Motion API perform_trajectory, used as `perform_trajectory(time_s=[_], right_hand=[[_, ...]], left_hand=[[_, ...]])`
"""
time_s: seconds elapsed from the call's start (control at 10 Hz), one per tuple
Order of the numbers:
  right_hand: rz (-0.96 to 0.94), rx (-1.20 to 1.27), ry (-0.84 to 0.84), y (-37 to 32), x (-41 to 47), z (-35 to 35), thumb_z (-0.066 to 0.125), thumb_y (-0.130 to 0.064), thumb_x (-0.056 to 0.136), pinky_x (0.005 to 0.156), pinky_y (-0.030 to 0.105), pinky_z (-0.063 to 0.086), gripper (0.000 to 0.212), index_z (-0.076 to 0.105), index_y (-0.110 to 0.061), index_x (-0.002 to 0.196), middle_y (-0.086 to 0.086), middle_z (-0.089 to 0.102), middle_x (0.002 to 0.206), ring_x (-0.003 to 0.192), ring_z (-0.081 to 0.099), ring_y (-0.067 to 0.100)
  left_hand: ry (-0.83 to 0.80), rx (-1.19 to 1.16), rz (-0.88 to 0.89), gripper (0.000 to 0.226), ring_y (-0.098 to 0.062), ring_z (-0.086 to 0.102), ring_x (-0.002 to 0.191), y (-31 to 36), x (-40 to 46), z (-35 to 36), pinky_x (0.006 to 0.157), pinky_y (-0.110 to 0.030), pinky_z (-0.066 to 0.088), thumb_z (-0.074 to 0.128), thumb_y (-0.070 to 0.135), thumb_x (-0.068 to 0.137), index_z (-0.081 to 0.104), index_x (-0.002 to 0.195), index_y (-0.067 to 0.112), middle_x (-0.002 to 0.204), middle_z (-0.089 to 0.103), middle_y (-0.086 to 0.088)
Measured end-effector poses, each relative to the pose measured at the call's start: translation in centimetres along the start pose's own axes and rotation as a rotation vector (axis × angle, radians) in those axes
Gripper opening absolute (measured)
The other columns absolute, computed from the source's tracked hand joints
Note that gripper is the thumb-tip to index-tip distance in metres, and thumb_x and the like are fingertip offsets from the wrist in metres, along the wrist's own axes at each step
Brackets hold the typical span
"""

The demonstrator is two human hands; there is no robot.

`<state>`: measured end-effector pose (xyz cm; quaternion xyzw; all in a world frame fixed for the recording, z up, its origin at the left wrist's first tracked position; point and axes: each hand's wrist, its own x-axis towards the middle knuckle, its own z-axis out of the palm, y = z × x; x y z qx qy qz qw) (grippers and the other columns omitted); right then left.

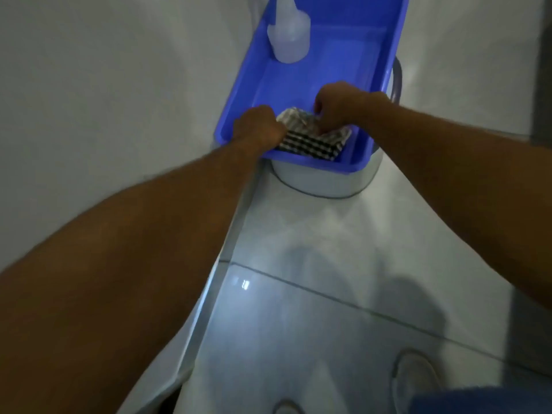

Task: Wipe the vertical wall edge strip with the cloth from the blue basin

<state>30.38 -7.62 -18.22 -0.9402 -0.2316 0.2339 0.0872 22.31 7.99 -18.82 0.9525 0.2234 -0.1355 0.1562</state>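
A blue basin [352, 34] rests on top of a white bucket [322, 180] beside the wall. In its near end lies a black-and-white checked cloth [313, 143]. My left hand [258, 127] grips the cloth's left edge with closed fingers. My right hand [340, 104] pinches the crumpled top of the cloth from the right. The vertical wall edge strip [221, 249] runs along the corner of the white wall, partly hidden by my left forearm.
A translucent plastic bottle [288, 34] stands in the basin's far left corner. The white wall [104, 85] fills the left. Glossy pale floor tiles [328, 279] lie below, with my two shoes [413, 380] near the bottom edge.
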Motion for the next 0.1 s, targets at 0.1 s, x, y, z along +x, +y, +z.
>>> perform_trajectory(time_s=[0.1], right_hand=[[-0.067, 0.076, 0.111, -2.35, -3.40, -0.93, 0.065, -0.030, 0.088, 0.100, 0.048, 0.053, 0.045, 0.061, -0.007, 0.127, 0.022, 0.064, 0.132, 0.123, 0.059, 0.043]], left_hand=[[0.141, 0.052, 0.107, 0.059, -0.040, 0.034, 0.160, 1.20, -4.77, -1.32, 0.128, -0.047, 0.031, 0.052, 0.034, 0.106, 0.050, 0.159, 0.007, 0.166, 0.046, -0.020]])
